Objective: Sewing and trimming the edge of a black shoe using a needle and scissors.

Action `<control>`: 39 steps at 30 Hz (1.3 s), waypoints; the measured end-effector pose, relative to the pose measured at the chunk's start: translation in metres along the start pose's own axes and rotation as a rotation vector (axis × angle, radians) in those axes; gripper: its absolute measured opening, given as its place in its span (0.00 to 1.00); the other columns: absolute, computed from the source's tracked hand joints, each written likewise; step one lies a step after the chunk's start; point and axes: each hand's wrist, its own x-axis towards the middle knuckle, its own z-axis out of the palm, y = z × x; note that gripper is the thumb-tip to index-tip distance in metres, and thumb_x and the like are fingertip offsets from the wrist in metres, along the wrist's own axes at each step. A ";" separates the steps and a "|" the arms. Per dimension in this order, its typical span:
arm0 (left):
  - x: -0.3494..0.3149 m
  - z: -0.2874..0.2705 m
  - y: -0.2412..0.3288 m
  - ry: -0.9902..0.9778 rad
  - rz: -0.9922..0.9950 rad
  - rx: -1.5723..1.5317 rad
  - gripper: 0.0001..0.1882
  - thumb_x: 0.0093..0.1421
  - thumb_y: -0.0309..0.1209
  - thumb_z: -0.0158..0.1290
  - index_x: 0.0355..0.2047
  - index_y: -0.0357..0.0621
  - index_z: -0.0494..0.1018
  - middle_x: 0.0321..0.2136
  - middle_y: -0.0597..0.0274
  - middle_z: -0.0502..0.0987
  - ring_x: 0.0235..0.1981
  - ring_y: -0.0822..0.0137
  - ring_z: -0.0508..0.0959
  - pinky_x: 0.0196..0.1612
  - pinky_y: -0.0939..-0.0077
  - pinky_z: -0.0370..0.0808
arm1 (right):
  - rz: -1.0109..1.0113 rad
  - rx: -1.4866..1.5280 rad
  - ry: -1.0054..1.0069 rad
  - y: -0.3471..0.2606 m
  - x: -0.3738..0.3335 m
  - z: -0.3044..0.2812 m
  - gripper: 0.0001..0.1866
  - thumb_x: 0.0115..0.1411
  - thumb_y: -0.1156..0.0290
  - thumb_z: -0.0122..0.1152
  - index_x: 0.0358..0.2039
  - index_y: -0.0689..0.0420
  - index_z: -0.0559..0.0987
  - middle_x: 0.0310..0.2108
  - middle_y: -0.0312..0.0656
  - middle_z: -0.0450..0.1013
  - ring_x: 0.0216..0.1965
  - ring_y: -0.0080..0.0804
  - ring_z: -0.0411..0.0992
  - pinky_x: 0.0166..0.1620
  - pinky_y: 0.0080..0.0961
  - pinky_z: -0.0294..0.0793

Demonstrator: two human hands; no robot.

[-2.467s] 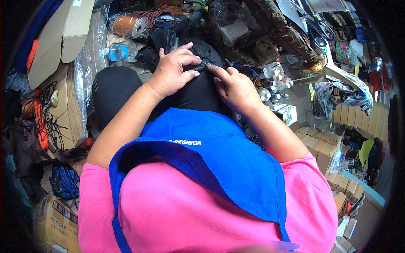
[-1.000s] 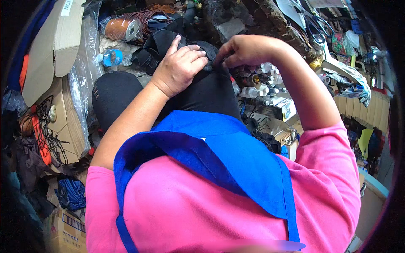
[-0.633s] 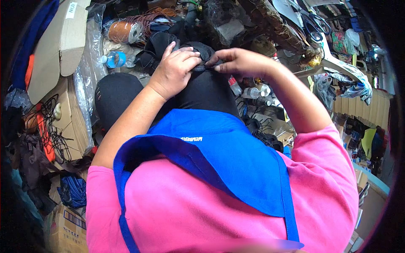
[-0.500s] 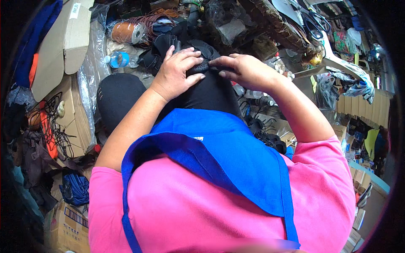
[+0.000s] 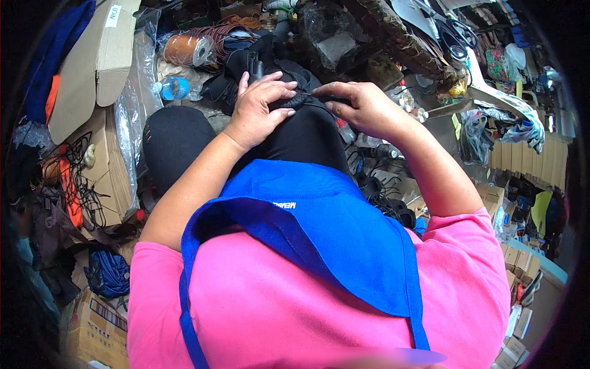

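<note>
A: Where did the black article [image 5: 304, 77] lie?

B: On the far end of the person's black-clad thigh [image 5: 301, 141], beyond the blue apron [image 5: 326, 240] and between the two hands.

A: How was the left hand [image 5: 258, 117] placed?

B: Its fingers lay bent over the article's left part, the thumb spread apart from them near the close edge; whether it gripped or merely rested there could not be told.

A: And the right hand [image 5: 359, 107]?

B: Its forefinger and thumb pointed inward at the article's right edge, tips near each other; anything pinched between them was too dark to tell.

A: What lay beyond the left hand?

B: A bottle with a blue label [image 5: 175, 88] and, farther off, an orange spool [image 5: 187, 50].
</note>
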 end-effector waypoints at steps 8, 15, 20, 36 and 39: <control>0.000 0.002 0.001 0.018 0.000 -0.003 0.15 0.44 0.26 0.63 0.35 0.50 0.77 0.46 0.69 0.78 0.58 0.61 0.67 0.64 0.43 0.38 | -0.006 -0.072 0.001 0.000 0.003 0.003 0.16 0.56 0.67 0.56 0.46 0.55 0.77 0.37 0.52 0.76 0.40 0.46 0.75 0.45 0.35 0.74; 0.001 0.004 0.005 0.027 0.025 0.056 0.14 0.44 0.26 0.62 0.34 0.50 0.77 0.44 0.70 0.78 0.58 0.63 0.68 0.65 0.44 0.39 | -0.009 -0.277 -0.060 -0.012 0.011 -0.001 0.17 0.56 0.71 0.57 0.47 0.55 0.76 0.34 0.49 0.77 0.33 0.36 0.77 0.41 0.31 0.75; 0.005 0.001 0.010 0.007 0.080 0.102 0.13 0.45 0.26 0.62 0.33 0.49 0.76 0.42 0.70 0.78 0.58 0.63 0.68 0.65 0.44 0.38 | 0.078 -0.288 -0.435 -0.017 0.052 -0.028 0.18 0.53 0.70 0.56 0.47 0.52 0.78 0.35 0.45 0.78 0.32 0.33 0.76 0.40 0.28 0.74; -0.002 -0.008 0.002 -0.034 0.065 -0.027 0.12 0.47 0.30 0.62 0.33 0.49 0.77 0.46 0.68 0.77 0.60 0.61 0.65 0.64 0.43 0.42 | 0.009 -0.106 -0.038 -0.010 -0.004 0.008 0.20 0.59 0.63 0.55 0.48 0.62 0.73 0.41 0.56 0.74 0.45 0.50 0.72 0.47 0.39 0.70; -0.002 -0.006 0.002 -0.028 0.033 -0.037 0.12 0.46 0.29 0.63 0.33 0.49 0.77 0.46 0.67 0.78 0.61 0.60 0.64 0.64 0.43 0.41 | 0.160 -0.076 -0.084 -0.015 -0.014 -0.007 0.19 0.61 0.63 0.53 0.48 0.64 0.73 0.40 0.53 0.75 0.43 0.39 0.73 0.47 0.33 0.70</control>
